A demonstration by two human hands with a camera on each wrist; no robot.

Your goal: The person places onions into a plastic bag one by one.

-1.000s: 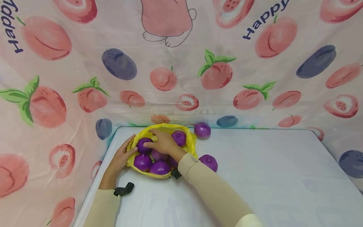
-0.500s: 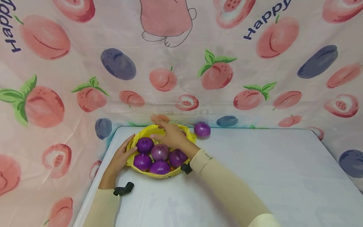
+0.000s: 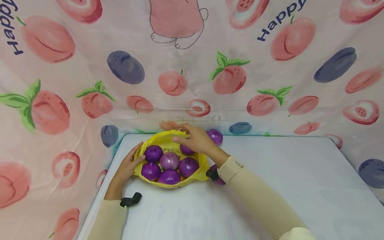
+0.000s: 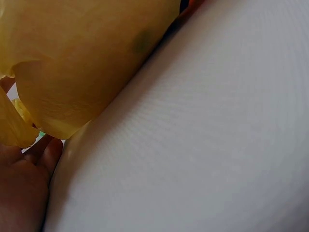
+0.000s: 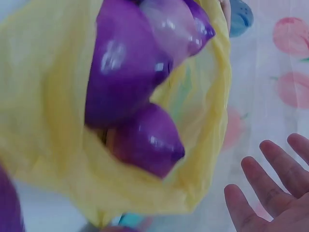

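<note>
A yellow plastic bag (image 3: 202,168) stands open at the table's back left, with several purple onions (image 3: 169,160) inside. My left hand (image 3: 129,166) holds its left rim, thumb over the edge and fingers along the outside; the left wrist view shows fingertips against the bag (image 4: 72,92). Over the bag's back right side is my right hand (image 3: 196,138), partly covering one onion inside. In the right wrist view this right hand (image 5: 275,198) has spread, relaxed fingers and holds nothing, beside the open bag mouth and the onions (image 5: 149,140).
Outside the bag, one onion (image 3: 216,137) sits by the back edge of the white table (image 3: 285,173). Another onion (image 3: 221,181) lies to the bag's right, partly behind the right wrist's black camera (image 3: 211,174). A fruit-print cloth (image 3: 186,60) hangs behind.
My right hand has moved rightward, from over the onions toward the bag's right rim, uncovering onions in the middle. The bag's right side spreads wider. My left hand stays in place.
</note>
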